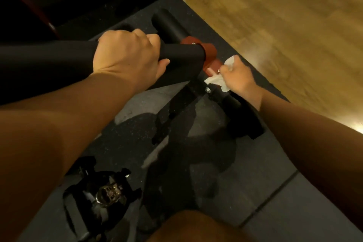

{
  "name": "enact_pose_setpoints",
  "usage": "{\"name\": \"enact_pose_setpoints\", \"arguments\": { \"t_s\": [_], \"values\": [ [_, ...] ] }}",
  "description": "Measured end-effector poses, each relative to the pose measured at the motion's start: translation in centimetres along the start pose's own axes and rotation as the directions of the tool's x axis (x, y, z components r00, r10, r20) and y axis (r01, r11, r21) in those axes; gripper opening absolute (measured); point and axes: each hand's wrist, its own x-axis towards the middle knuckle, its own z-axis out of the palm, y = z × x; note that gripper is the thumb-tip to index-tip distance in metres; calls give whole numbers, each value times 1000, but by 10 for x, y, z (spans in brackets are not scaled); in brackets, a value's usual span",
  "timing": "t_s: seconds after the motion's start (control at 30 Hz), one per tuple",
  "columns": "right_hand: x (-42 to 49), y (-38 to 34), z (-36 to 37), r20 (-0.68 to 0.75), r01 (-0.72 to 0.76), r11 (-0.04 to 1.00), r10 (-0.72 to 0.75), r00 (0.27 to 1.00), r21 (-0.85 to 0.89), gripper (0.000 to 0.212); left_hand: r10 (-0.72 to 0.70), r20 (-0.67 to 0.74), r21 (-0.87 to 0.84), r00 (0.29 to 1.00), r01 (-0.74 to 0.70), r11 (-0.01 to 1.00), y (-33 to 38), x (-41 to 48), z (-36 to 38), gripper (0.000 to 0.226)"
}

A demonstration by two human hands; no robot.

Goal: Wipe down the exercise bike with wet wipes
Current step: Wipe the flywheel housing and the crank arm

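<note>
I look down on the exercise bike's black padded handlebar (182,52), which ends at a red clamp (209,51). My left hand (125,57) grips the bar, fingers curled over it and thumb under. To the right, my right hand (238,79) holds a crumpled white wet wipe (217,80) and presses it against the red post (211,68) just under the clamp. Another black handlebar tube (167,23) sticks out behind the clamp. The black frame (176,108) drops away below the post.
A black pedal with a metal cleat (107,194) sits at the lower left. The bike's base bar (243,116) lies on a dark speckled rubber mat (255,173). Wooden flooring (284,25) fills the upper right. My knee (196,228) shows at the bottom edge.
</note>
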Motion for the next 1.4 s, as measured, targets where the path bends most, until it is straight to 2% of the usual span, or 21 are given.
{"name": "enact_pose_setpoints", "arguments": {
  "t_s": [0.03,0.13,0.23,0.3,0.4,0.43,0.5,0.6,0.7,0.77,0.83,0.87,0.93,0.97,1.0,1.07,1.1,1.17,1.23,1.33,1.4],
  "values": [
    [5,-3,5,19,-3,1000,4,1000,-31,45,2,3,3,1000,-2,1000,0,0,0,54],
    [5,-11,19,47,156,972,-151,987,-174,46,15,16,0,1000,-15,1000,1,0,0,54],
    [-39,9,20,80,271,898,-260,962,-347,77,13,29,6,999,-13,1000,1,0,0,54],
    [-79,35,11,39,269,842,-285,958,-468,90,9,26,1,1000,-9,1000,0,1,0,54],
    [-110,62,-7,-3,6,889,-8,1000,-458,103,0,19,-21,1000,1,1000,1,0,0,53],
    [-106,59,-9,28,-51,890,72,997,-452,108,-5,19,-25,1000,6,1000,1,0,1,52],
    [-80,40,-11,112,-89,917,143,983,-388,110,-6,9,-35,1000,6,999,2,0,1,51],
    [-30,6,-14,316,-113,987,145,938,-117,95,-19,1,-25,1000,19,999,2,-1,1,49],
    [-15,17,-19,473,-78,990,12,881,118,61,-30,7,-3,1000,30,1000,6,-2,3,52],
    [-37,32,-30,481,-121,982,37,876,145,37,-52,10,9,999,52,999,9,-1,4,54],
    [-60,48,-39,452,-70,998,64,890,-4,23,-64,20,3,998,63,998,7,-1,6,55],
    [-69,54,-39,422,-48,993,90,902,-109,34,-66,25,-4,997,66,998,6,-1,6,55],
    [-80,54,-35,337,-95,949,200,920,-301,83,-66,29,-8,997,66,998,6,1,6,56],
    [-75,48,-32,319,-100,936,214,923,-338,100,-67,31,-7,997,67,998,7,3,5,55],
    [-66,42,-26,323,-60,943,171,931,-328,109,-67,34,-5,997,67,998,7,2,4,54],
    [-44,30,-15,321,46,980,20,947,-196,117,-61,29,3,998,61,998,7,2,5,54],
    [-36,25,-13,300,63,994,-34,953,-89,114,-62,29,9,998,61,998,7,3,6,54],
    [-31,22,-11,227,74,993,-93,969,88,92,-65,27,13,998,65,998,7,3,7,54],
    [-26,30,-7,192,24,984,-58,980,176,72,-57,14,8,998,57,998,7,3,7,55],
    [-5,24,-3,201,-123,983,94,975,137,61,-48,-11,27,999,49,998,6,3,9,55],
    [4,16,-2,150,-86,996,85,985,4,54,-47,-39,34,998,48,998,6,3,11,54]
  ]
}}
